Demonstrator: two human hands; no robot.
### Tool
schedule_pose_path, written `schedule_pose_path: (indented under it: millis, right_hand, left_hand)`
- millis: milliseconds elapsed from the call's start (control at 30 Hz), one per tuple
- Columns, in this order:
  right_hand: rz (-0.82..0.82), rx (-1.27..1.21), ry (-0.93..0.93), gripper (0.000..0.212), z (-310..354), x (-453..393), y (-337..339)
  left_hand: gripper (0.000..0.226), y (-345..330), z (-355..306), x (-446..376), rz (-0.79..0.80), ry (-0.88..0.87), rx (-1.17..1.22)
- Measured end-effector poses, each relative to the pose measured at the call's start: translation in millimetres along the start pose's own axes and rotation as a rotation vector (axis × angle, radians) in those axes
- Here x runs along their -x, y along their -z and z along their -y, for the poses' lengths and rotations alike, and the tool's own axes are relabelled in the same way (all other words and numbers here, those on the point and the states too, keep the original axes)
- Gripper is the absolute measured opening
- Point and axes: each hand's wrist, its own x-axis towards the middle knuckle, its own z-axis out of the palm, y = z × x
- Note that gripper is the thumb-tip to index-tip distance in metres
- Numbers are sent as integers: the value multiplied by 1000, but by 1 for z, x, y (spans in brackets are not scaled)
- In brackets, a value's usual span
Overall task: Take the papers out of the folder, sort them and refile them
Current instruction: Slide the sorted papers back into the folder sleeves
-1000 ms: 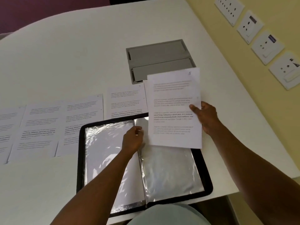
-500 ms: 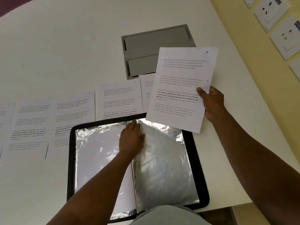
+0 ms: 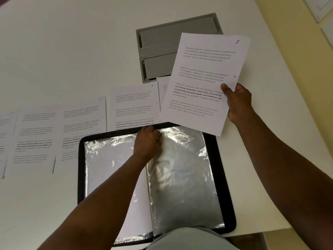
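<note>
The right hand (image 3: 237, 103) pinched a white printed sheet marked "5" (image 3: 203, 82) by its right edge, above the open black folder of shiny plastic sleeves (image 3: 180, 177). The left hand (image 3: 146, 143) rested curled at the sleeves' top edge; whether it gripped one was unclear. More white printed sheets (image 3: 81, 130) lay alongside, the held sheet hiding part of a grey tray (image 3: 162, 51).

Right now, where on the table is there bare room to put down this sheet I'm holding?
Bare table lies beyond the row of papers, left of the grey tray; another strip lies right of the folder. It is crowded left of the folder.
</note>
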Motion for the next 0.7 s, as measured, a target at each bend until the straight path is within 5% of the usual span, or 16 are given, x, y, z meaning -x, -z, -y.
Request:
schedule_pose_path:
  millis: [133,333,467,700]
  right_hand:
    - [4,-29,11,7,5,-4,-5]
    - [0,-30,14,6,10,-12,-12]
    - [3,-24,20,6,9,-19,-17]
    - [-8,-3,21,4,7,-31,-22]
  left_hand:
    - [10,9,-6,-11,112,-3,77]
    - [37,25,-16,-27,276,-51,144]
    - [18,32,-19,-39,395,-28,246]
    - [21,44,-23,-50,487,-39,329]
